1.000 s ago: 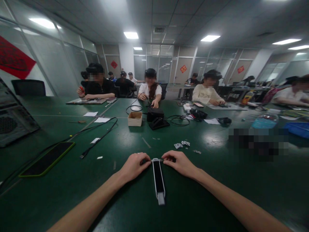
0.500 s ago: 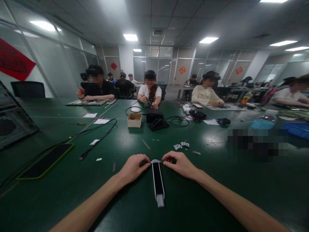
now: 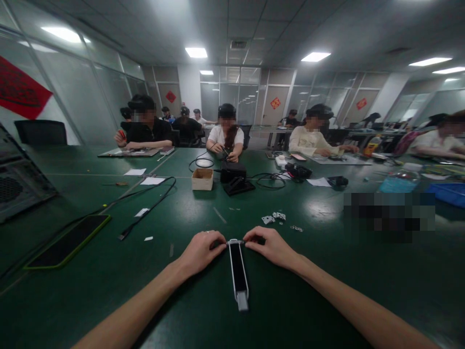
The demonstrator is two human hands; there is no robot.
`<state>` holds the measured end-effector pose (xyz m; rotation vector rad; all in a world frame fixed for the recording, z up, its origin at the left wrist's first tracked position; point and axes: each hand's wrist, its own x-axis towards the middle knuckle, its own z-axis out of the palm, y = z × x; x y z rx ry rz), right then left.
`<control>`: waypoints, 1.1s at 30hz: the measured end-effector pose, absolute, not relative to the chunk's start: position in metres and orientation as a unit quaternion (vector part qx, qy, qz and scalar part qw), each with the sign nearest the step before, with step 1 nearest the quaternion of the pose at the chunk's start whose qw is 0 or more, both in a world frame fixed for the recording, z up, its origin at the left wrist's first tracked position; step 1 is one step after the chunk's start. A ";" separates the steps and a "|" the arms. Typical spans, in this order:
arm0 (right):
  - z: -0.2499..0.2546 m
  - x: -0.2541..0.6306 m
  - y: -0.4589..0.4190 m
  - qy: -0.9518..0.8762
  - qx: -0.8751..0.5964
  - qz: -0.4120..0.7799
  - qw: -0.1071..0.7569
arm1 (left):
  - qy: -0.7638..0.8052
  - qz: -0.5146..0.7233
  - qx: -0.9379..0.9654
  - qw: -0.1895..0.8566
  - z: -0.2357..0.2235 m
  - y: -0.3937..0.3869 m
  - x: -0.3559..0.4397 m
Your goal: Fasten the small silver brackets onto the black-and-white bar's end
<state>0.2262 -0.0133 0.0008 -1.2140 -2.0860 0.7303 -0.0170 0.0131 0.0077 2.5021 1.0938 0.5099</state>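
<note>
On the glossy dark-green tabletop [image 3: 290,310], a long, narrow black device with a white rim [image 3: 238,269] lies lengthwise between the forearms. At its far end, the left hand [image 3: 203,249] and right hand [image 3: 271,246] pinch it from opposite sides, thumbs against fingers. Beyond sit small, flat, silvery plates [image 3: 269,219], then an open-topped cream box [image 3: 202,183] beside a black, boxy unit [image 3: 233,172].

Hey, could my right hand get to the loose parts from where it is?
Probably yes: the loose parts lie just beyond the right hand, and nothing visible stands between. But it seems to pinch the far end of the device, so it would likely have to let go first.
</note>
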 end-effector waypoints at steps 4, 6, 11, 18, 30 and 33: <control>0.002 0.228 -0.014 -0.797 -0.456 0.260 0.299 | 0.384 0.191 0.885 0.182 0.006 0.014 -0.018; 0.002 0.228 -0.014 -0.800 -0.457 0.246 0.301 | 0.383 0.191 0.885 0.184 0.006 0.014 -0.018; 0.002 0.223 -0.013 -0.803 -0.453 0.232 0.310 | 0.377 0.196 0.886 0.187 0.007 0.014 -0.018; 0.004 0.217 -0.015 -0.812 -0.439 0.227 0.310 | 0.391 0.186 0.883 0.180 0.011 0.012 -0.015; 0.039 0.346 0.016 -0.752 -0.658 -0.001 0.035 | 0.386 0.186 0.886 0.178 0.007 0.014 -0.014; 0.038 0.363 0.017 -0.703 -0.710 0.023 -0.028 | 0.391 0.182 0.884 0.180 0.007 0.014 -0.014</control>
